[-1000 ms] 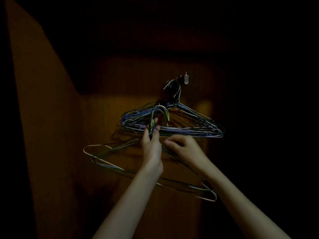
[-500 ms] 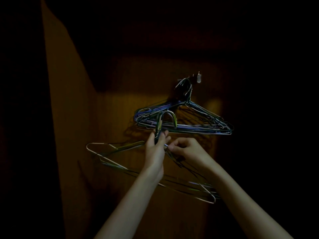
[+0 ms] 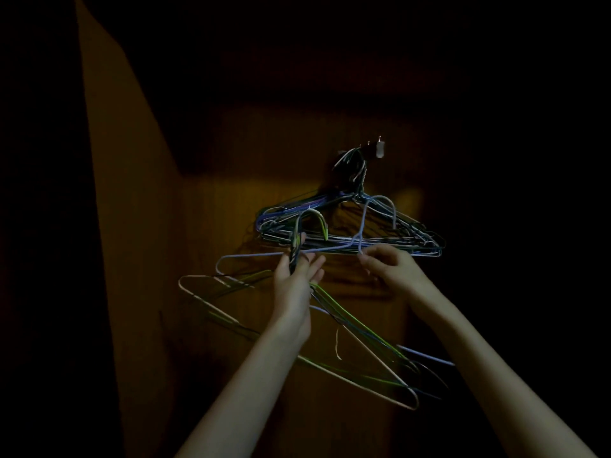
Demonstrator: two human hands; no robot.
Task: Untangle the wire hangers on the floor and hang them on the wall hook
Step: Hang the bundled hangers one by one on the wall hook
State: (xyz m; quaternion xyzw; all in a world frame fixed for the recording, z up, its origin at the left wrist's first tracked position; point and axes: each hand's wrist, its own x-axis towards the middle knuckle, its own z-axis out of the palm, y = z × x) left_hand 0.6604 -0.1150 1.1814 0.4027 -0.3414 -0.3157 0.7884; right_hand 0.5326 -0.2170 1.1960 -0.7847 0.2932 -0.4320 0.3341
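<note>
One hanger freed, ready for the hook

The right hand (image 3: 390,269) has pulled the lilac hanger (image 3: 363,226) clear, pinching its neck below the wall hook (image 3: 478,150); the left hand (image 3: 294,279) still grips the remaining bunch (image 3: 347,328).

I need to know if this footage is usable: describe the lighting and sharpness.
Head view: very dim; one warm patch lights the wooden wall behind the hung hangers, edges nearly black. Left hand and right hand are faintly lit and fairly sharp; thin wires of the held hangers fade into shadow; wall hook barely visible.
</note>
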